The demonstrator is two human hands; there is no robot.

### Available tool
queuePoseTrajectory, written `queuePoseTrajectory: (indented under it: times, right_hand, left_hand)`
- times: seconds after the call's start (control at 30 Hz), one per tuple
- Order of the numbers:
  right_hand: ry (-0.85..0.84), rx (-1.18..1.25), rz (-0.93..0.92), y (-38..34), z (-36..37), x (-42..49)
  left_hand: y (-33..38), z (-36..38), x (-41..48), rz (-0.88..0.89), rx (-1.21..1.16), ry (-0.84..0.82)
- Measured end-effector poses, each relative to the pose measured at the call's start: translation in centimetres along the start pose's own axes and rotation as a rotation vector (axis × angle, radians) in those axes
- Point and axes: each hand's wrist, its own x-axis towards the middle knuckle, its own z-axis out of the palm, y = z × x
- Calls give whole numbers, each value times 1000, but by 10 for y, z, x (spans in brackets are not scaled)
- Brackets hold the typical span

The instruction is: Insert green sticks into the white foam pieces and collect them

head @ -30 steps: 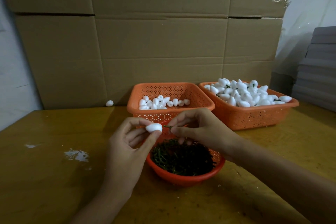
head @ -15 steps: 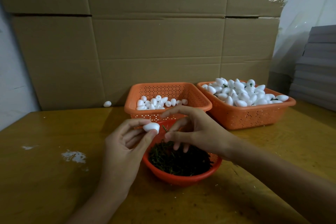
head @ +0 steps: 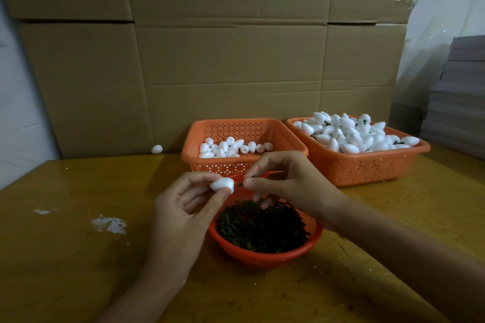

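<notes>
**White foam drop pinched, stick at its flat end**

White and matte, the egg-shaped foam piece (head: pixel 222 184) sat pinched between the thumb and curled fingers of the left hand (head: pixel 183 207), above the near rim of the round bowl (head: pixel 262 259). On my feed, the right hand (head: pixel 286 183) nipped a thin green stick (head: pixel 241 183) between thumb and forefinger, its tip at the foam's flat end. I could not tell whether it had gone in.

The perforated red plastic bowl held a dark, bristly heap of loose sticks (head: pixel 262 228). Behind it stood two square orange mesh baskets. The left basket (head: pixel 236 165) held a thin layer of plain foam drops (head: pixel 231 148), and the right basket (head: pixel 362 165) was heaped with a foam pile (head: pixel 354 134) showing green stubs. One stray foam drop (head: pixel 157 149) lay against the corrugated cardboard wall (head: pixel 223 60). White crumbs (head: pixel 109 224) speckled the worn yellow wooden table (head: pixel 78 257).
</notes>
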Motion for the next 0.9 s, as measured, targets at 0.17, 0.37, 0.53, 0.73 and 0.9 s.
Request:
queuePoseTrajectory:
  times: [0.17, 0.37, 0.53, 0.73, 0.9]
  right_hand:
    - [38, 78, 9, 2, -1, 0]
    - [6, 1, 4, 2, 0, 0]
    - [-57, -132, -42, 0, 5, -2]
    - [-56, -269, -124, 1, 9, -3]
    - [-81, -349, -202, 3, 10, -3]
  left_hand:
    - [3, 1, -1, 6, -20, 6]
    - [2, 1, 0, 19, -19, 17]
    - [1, -1, -2, 61, 78, -11]
    - [9, 2, -4, 141, 150, -40]
    - [12, 3, -3, 186, 153, -105]
